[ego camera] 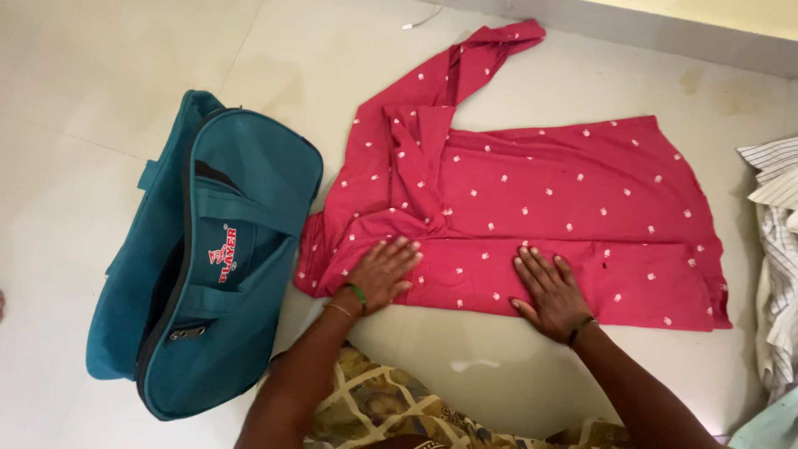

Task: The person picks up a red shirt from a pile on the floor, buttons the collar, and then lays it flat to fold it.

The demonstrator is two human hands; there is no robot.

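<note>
My left hand (381, 274) lies flat, fingers (399, 252) spread open, pressing the near folded edge of the red dotted garment (549, 199) close to its collar end. My right hand (553, 293) rests the same way, palm down, gripping nothing, further along that edge. The garment is spread on the pale floor (75, 100), reaching away beyond my fingertips. A teal bag (224, 274) lies just beside my left hand.

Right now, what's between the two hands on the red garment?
Head view: only the red dotted garment lies between the left hand and the right hand; both press flat on its near edge, nothing else.
</note>
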